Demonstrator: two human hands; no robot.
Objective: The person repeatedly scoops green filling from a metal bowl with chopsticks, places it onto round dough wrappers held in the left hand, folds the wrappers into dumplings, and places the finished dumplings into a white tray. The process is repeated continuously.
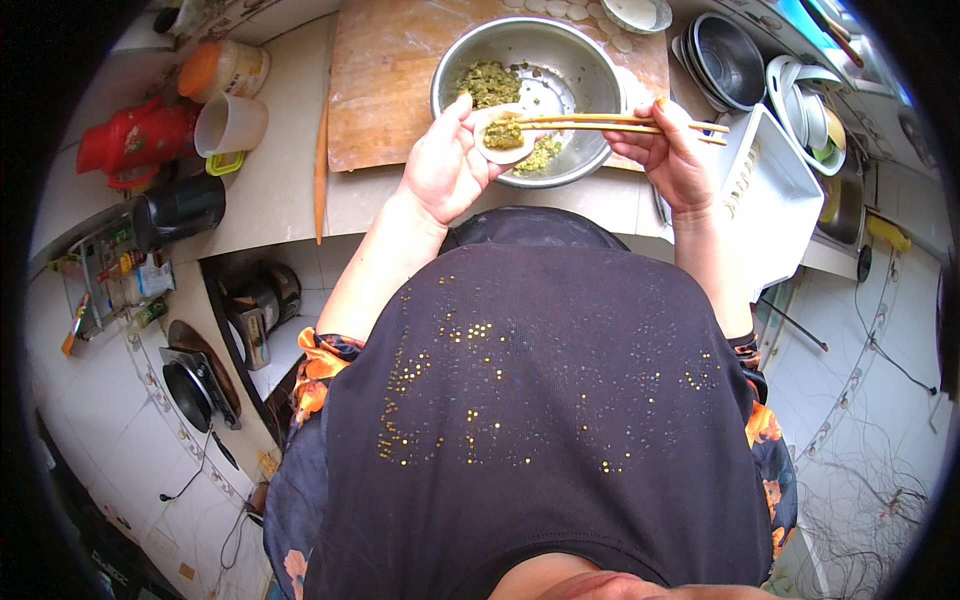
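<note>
A round dough wrapper (485, 151) rests on the fingers of my left hand (445, 166), over the near rim of a steel mixing bowl (602, 71). My right hand (676, 154) grips a pair of wooden chopsticks (592, 123), whose tips touch a lump of green filling (503, 136) on the wrapper. Inside the bowl, a larger mound of green chopped filling (489, 84) lies at the far left, with a smaller heap (541, 152) close to the near wall. Part of the bowl is hidden behind my left hand and the wrapper.
Under the bowl lies a floured wooden board (382, 90), with several dough rounds (556, 7) behind. A rolling pin (322, 172) lies left of it. To the right, a white tray (780, 202) holds a row of dumplings (742, 180). Dark bowls (727, 60) stand beyond; a red kettle (142, 142) sits left.
</note>
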